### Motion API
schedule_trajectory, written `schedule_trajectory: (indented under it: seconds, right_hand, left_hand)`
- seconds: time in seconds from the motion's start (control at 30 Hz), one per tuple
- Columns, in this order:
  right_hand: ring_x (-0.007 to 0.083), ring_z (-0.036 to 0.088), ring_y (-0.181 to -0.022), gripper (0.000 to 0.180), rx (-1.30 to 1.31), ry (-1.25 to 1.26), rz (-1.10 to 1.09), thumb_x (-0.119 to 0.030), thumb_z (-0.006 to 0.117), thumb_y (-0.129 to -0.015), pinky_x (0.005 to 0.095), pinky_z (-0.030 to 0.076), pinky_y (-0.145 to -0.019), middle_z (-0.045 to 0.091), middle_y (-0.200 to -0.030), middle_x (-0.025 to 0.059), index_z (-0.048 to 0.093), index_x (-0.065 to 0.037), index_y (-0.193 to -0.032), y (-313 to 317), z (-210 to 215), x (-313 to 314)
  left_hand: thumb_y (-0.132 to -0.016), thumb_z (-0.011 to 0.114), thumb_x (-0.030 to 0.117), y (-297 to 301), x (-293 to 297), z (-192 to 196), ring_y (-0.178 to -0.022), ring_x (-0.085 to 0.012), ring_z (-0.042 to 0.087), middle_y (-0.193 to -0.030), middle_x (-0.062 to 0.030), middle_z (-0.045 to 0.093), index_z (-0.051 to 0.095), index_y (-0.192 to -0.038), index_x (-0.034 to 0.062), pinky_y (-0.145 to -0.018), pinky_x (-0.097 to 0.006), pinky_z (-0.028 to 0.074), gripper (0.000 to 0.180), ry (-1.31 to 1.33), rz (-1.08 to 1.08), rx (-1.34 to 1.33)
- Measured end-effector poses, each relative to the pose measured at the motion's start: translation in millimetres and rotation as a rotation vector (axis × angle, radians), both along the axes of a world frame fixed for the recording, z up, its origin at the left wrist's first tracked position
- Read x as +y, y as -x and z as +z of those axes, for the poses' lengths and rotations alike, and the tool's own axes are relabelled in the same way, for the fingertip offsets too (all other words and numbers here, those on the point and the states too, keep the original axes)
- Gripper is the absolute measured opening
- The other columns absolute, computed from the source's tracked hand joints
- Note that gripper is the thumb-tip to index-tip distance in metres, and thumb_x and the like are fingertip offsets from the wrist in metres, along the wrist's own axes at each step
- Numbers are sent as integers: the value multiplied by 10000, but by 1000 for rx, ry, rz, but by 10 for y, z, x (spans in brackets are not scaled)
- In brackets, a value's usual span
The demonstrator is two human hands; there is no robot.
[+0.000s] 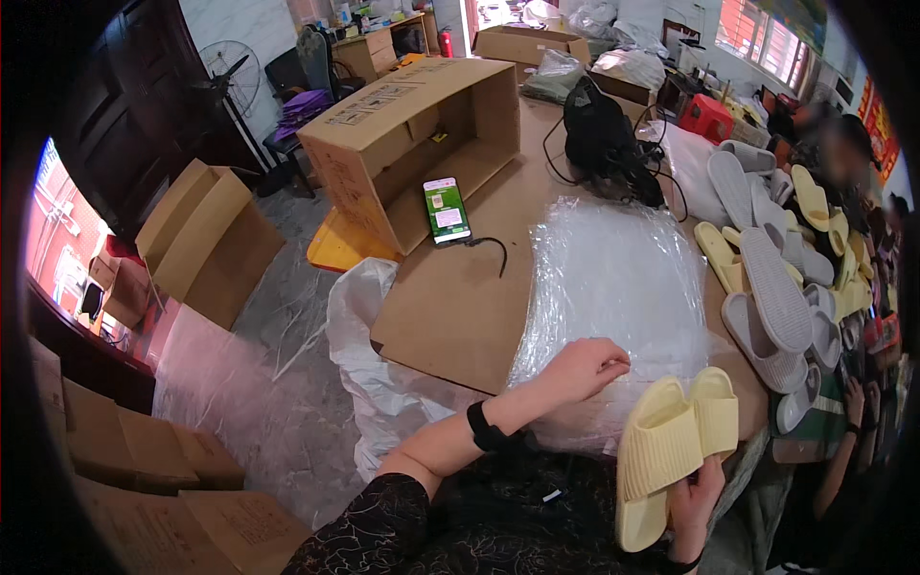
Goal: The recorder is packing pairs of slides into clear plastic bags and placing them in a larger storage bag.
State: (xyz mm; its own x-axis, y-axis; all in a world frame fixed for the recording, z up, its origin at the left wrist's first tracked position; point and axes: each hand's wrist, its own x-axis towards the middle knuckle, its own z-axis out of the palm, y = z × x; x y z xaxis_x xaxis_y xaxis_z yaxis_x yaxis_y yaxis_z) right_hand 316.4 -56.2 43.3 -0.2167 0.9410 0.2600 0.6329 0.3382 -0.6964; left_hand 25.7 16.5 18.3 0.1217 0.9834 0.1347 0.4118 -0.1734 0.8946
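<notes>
Right hand: at the near right of the scene, grip closed on the yellow pair from the near side.
Yellow pair: two ribbed slippers, held up together by the near edge of the desk, one partly overlapping the other.
Left hand: over the near part of the plastic sheets, left of the yellow pair; grip narrow, fingers curled. I could not tell whether the fingertips met. A black band circled the wrist.
Plastic sheets: clear, shiny, laid flat in a stack at mid-desk.
Slipper pile: grey and yellow, heaped along the right side.
Phone: screen lit, just outside the open side of the large carton, far left on the desk.
Black bundle: corded, beyond the plastic sheets.
White sack: hung at the desk's left edge.
Floor carton: stood open, far left.
Co-worker's hand: at the far right, near the slipper pile.
</notes>
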Motion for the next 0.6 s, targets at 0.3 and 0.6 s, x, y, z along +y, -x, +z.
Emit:
schedule_trajectory:
  seconds: [0.3, 0.6]
  right_hand:
    - [361, 623, -905, 290, 50, -107, -65, -41, 595, -845, 398, 479, -817, 643, -1037, 218, 604, 58, -1117, -221, -46, -50]
    - [392, 634, -771, 287, -83, -83, 22, -76, 648, -782, 412, 510, -649, 642, -930, 193, 634, -15, -1061, 38, 22, 19]
  left_hand:
    - [-763, 759, 217, 32, -122, -289, -1130, -344, 533, -1204, -120, 602, 649, -1053, 72, -931, -422, 487, 343, -296, -55, 499]
    - [-833, 680, 153, 110, -84, -343, -908, -297, 631, -955, -75, 706, 713, -890, 86, -823, -405, 506, 94, -317, 52, 302]
